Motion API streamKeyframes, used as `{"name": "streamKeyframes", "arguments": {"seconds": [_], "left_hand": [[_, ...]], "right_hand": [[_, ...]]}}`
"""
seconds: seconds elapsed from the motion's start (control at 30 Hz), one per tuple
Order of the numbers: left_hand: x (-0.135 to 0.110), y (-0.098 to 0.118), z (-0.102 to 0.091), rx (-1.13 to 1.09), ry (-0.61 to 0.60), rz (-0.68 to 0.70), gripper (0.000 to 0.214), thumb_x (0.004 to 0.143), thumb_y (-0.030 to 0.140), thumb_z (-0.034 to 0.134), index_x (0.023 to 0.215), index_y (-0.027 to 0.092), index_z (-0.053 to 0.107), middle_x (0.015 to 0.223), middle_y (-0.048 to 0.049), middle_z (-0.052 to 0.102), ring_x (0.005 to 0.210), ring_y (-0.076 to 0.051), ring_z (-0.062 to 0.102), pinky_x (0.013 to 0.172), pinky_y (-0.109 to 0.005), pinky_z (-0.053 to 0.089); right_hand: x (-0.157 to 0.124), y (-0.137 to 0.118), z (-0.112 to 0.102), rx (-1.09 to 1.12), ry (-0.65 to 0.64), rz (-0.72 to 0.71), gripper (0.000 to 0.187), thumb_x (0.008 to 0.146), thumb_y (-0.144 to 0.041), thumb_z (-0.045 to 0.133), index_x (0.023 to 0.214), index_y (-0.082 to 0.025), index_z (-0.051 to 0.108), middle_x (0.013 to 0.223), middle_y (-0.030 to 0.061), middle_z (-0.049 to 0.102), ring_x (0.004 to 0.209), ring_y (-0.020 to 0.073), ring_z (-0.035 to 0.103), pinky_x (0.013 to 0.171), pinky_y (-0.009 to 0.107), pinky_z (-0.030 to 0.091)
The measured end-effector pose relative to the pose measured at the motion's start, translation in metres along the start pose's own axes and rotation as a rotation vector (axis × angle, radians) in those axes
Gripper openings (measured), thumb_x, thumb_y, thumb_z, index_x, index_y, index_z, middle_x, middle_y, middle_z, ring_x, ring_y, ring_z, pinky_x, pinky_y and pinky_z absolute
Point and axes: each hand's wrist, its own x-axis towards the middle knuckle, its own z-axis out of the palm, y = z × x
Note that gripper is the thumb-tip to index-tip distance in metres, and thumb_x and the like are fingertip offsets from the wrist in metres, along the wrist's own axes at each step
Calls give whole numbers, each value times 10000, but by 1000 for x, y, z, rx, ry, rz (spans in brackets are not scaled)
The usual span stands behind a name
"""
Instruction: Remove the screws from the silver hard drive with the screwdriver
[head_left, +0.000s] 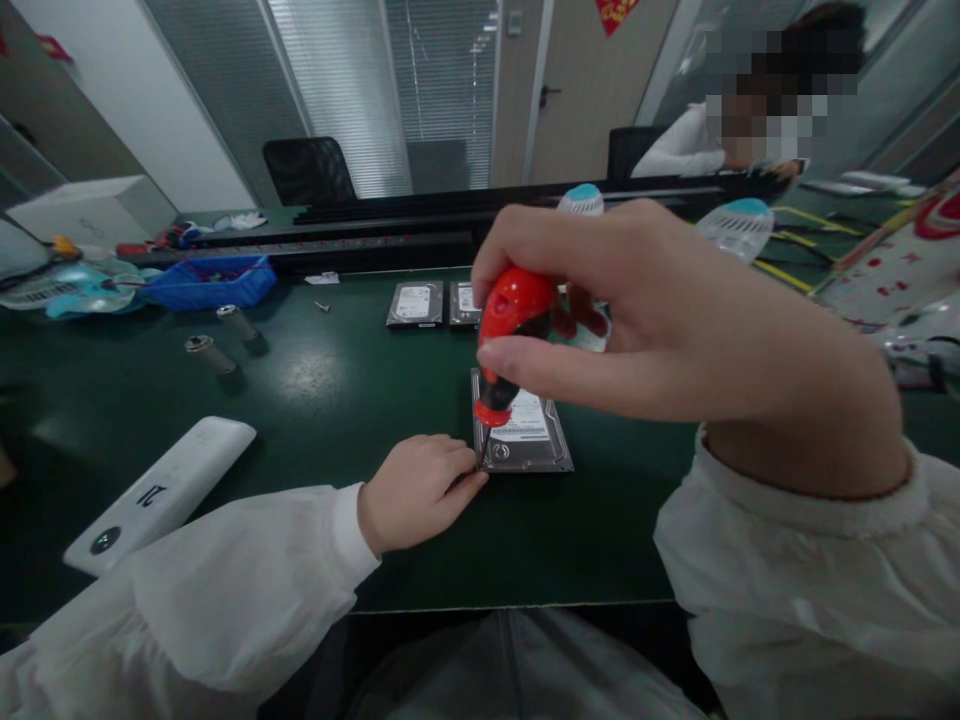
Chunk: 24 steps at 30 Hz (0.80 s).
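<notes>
A hard drive (536, 450) with a white label lies flat on the green table in front of me. My right hand (637, 310) is closed round the red and black handle of a screwdriver (498, 385), held nearly upright above the drive. Its thin shaft points down to the drive's near left corner. At that same corner my left hand (424, 490) has its fingers pinched together at the drive's edge, beside the screwdriver tip. A screw under the tip cannot be made out.
Two more hard drives, one at the left (415, 303), lie further back. Metal cylinders (210, 354), a blue bin (214, 282) and a white oblong device (161, 495) are on the left. Black rails (375, 245) cross behind. A person (682, 145) sits at the far right.
</notes>
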Motion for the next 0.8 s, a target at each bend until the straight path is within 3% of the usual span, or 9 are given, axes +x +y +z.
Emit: {"name": "streamKeyframes", "arguments": {"seconds": [0.07, 0.17, 0.23, 0.37, 0.5, 0.63, 0.7, 0.8], "left_hand": [[0, 0, 0, 5, 1, 2, 315, 1011, 320, 424, 835, 179, 644, 850, -44, 683, 815, -205, 638, 745, -345, 484], [0, 1, 0, 13, -2, 2, 316, 1011, 321, 425, 827, 179, 640, 841, -42, 681, 802, -202, 636, 735, -342, 482], [0, 1, 0, 15, 0, 2, 317, 1011, 321, 426, 823, 178, 638, 831, -40, 678, 790, -199, 635, 729, -340, 482], [0, 1, 0, 2, 1, 4, 314, 1012, 319, 424, 843, 177, 646, 845, -42, 684, 808, -198, 639, 739, -334, 486], [0, 0, 0, -4, -2, 4, 309, 1012, 321, 425, 855, 177, 649, 864, -43, 688, 826, -202, 641, 756, -340, 489], [0, 0, 0, 16, -5, 0, 314, 1013, 323, 424, 836, 179, 641, 846, -39, 680, 809, -199, 634, 753, -341, 486], [-1, 0, -1, 25, -1, -2, 314, 1012, 325, 428, 829, 180, 638, 838, -38, 678, 799, -195, 631, 745, -336, 483], [-1, 0, -1, 26, 4, -1, 314, 1012, 323, 429, 825, 181, 637, 830, -36, 677, 792, -190, 631, 733, -327, 479]], "right_hand": [[1, 1, 0, 5, 23, 12, 296, 928, -467, 544, 922, -174, 585, 745, -15, 558, 629, 94, 410, 596, 272, 287], [1, 1, -1, 2, 25, 18, 239, 912, -379, 574, 888, -149, 630, 703, -19, 540, 603, 85, 389, 588, 277, 280], [0, 0, -3, -3, 12, -10, 189, 875, -276, 581, 942, -116, 657, 718, -17, 536, 601, 79, 375, 582, 277, 280], [-2, -1, -6, 17, -40, -39, 283, 850, -208, 544, 1105, -119, 629, 798, -4, 581, 623, 87, 414, 581, 275, 303], [-2, 2, -3, 47, -25, -49, 300, 925, -353, 549, 1125, -142, 621, 911, 22, 650, 668, 92, 483, 616, 263, 343], [0, 6, 0, 37, 15, -28, 397, 975, -472, 485, 1057, -125, 661, 772, -2, 624, 612, 73, 457, 593, 247, 316], [0, 5, 1, 24, 30, -24, 349, 981, -436, 479, 1014, -141, 663, 708, -20, 594, 597, 75, 442, 595, 250, 310], [-1, 3, -1, 17, 1, -25, 251, 950, -318, 497, 1081, -154, 634, 772, -10, 612, 633, 91, 461, 622, 259, 334]]}}
